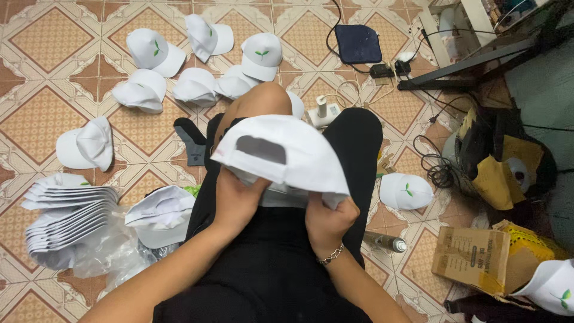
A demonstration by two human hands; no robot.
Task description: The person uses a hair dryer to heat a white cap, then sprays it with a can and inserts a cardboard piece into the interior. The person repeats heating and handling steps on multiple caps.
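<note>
Fingers of both hands are closed on a white cap [287, 152], which is held up over the lap, above the black-clad knees. The left hand [236, 200] is gripped around the cap's lower edge, while the right hand [327, 221] is clenched on the fabric beside it. A stack of white caps [66, 218] is seen on the tiled floor [42, 36] to the left, and loose caps [197, 60] are scattered ahead.

Loose caps [197, 87] crowd the floor ahead; bare tiles [42, 113] lie leftward.
</note>
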